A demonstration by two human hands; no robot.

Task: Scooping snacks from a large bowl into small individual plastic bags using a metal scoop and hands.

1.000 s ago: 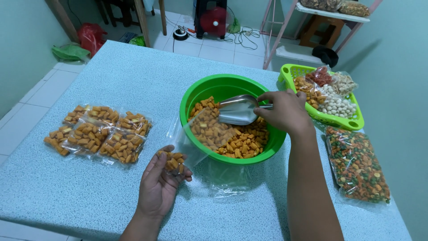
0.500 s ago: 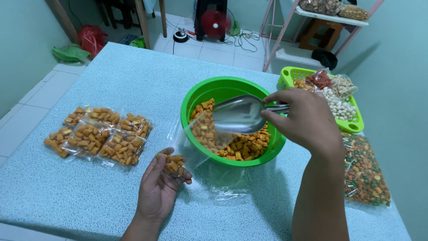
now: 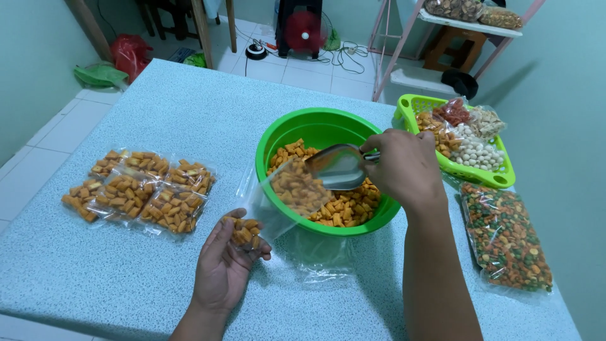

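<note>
Right hand [image 3: 404, 167] dropped lower since a moment ago, fingers closed round the metal scoop [image 3: 338, 166] dipped into the green bowl [image 3: 315, 123] of orange snacks, left hand [image 3: 228, 256] palm-up, loosely cupping a part-filled clear bag [image 3: 265, 205] beside the bowl, filled packets [image 3: 142, 189] lying left.

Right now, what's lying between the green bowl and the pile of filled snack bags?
In the head view, only the clear bag held by the left hand; otherwise bare table between bowl and filled bags.

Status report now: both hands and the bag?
Left hand cradles clear bag, partly filled. Right hand holds metal scoop over green bowl. Nothing blocking.
</note>
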